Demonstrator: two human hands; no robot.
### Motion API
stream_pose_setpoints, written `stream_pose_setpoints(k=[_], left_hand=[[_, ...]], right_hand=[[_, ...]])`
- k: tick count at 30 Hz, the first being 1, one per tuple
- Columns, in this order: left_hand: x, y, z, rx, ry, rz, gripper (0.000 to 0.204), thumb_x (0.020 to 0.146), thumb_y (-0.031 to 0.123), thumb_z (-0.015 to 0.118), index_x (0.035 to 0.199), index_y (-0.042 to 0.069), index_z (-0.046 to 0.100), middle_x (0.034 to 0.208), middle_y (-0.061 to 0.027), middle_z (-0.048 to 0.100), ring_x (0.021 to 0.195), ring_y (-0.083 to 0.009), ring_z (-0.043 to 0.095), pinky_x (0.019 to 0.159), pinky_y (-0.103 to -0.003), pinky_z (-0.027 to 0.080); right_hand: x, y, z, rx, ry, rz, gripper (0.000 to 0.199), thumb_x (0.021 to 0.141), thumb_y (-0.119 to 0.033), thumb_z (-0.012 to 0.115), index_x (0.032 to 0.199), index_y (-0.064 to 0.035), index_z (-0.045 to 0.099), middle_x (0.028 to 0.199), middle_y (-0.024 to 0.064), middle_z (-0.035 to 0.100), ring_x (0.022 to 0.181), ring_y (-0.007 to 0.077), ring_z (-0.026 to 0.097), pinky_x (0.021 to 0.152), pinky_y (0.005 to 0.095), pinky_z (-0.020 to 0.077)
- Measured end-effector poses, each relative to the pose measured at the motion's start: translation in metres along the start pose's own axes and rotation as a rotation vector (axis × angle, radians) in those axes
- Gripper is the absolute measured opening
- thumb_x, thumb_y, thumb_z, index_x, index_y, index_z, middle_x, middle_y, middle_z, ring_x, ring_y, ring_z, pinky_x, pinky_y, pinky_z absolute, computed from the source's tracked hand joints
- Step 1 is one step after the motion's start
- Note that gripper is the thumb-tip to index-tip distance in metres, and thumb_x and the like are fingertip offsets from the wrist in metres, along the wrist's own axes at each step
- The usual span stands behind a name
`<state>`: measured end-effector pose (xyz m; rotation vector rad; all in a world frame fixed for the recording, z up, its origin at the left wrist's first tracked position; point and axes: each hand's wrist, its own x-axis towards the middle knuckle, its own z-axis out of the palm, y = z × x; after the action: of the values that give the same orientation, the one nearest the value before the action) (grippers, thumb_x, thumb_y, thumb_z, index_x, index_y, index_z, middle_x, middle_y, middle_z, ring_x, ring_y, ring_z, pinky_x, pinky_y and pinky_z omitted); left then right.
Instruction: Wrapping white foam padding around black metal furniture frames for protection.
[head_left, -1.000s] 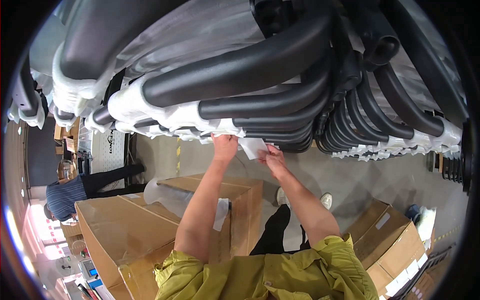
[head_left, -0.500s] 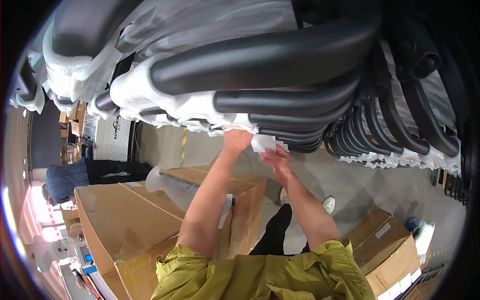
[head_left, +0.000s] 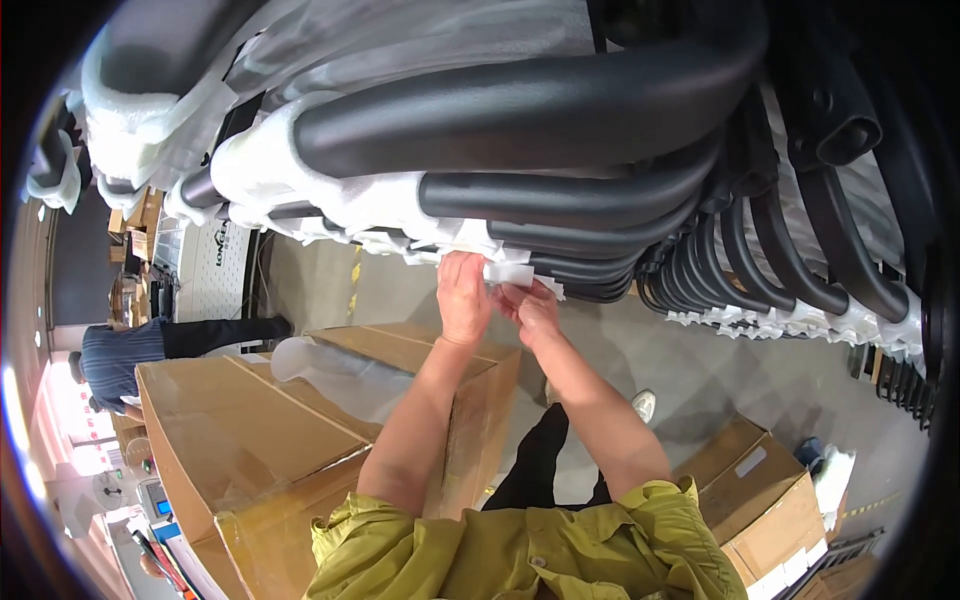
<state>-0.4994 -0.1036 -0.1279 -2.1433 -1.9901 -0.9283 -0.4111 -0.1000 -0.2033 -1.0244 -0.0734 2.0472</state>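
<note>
Long curved black metal tubes (head_left: 520, 115) hang in a row in front of me, their ends wrapped in white foam (head_left: 375, 190). My left hand (head_left: 463, 300) is at the lower edge of this row, its fingers closed together at a strip of white foam wrap (head_left: 510, 273). Close beside it, my right hand (head_left: 528, 308) has its fingers bent in a pinch against the same strip. Both sets of fingertips nearly meet just under the tubes. The exact grip on the strip is partly hidden by the fingers.
A large brown cardboard box (head_left: 250, 420) stands left of my legs, with clear plastic film (head_left: 340, 375) on it. Another open carton (head_left: 750, 490) is at the lower right. More wrapped black tubes (head_left: 750, 260) hang to the right. A person in a striped shirt (head_left: 125, 362) is at the far left.
My left hand has come down a little from the foam-wrapped ends, so its fingers show more. The right hand has shifted left, and the two hands are now closer together.
</note>
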Motion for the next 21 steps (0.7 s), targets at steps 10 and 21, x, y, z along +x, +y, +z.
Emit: stream_pose_setpoints(k=[10,21], left_hand=[[0.004,-0.001,-0.011,0.031,-0.176,0.3,0.017,0.068,0.007,0.057,0.085,0.005,0.055,0.088,-0.0075,0.056,0.088,-0.0253,0.053,0.086,-0.038,0.039],[0.01,-0.011,0.007,0.34,0.056,0.159,0.036,0.063,0.035,0.067,0.082,0.008,0.054,0.07,-0.0031,0.051,0.066,-0.0227,0.05,0.078,-0.041,0.038]], right_hand=[[-0.01,-0.018,0.008,-0.338,0.009,-0.188,0.012,0.078,-0.01,0.056,0.082,0.0006,0.057,0.071,0.0055,0.06,0.053,0.0117,0.056,0.046,0.0239,0.0462],[-0.006,-0.009,-0.01,-0.591,0.0,-0.328,0.026,0.082,-0.021,0.056,0.065,-0.0011,0.054,0.053,0.0031,0.054,0.044,0.0086,0.052,0.041,0.0202,0.04]])
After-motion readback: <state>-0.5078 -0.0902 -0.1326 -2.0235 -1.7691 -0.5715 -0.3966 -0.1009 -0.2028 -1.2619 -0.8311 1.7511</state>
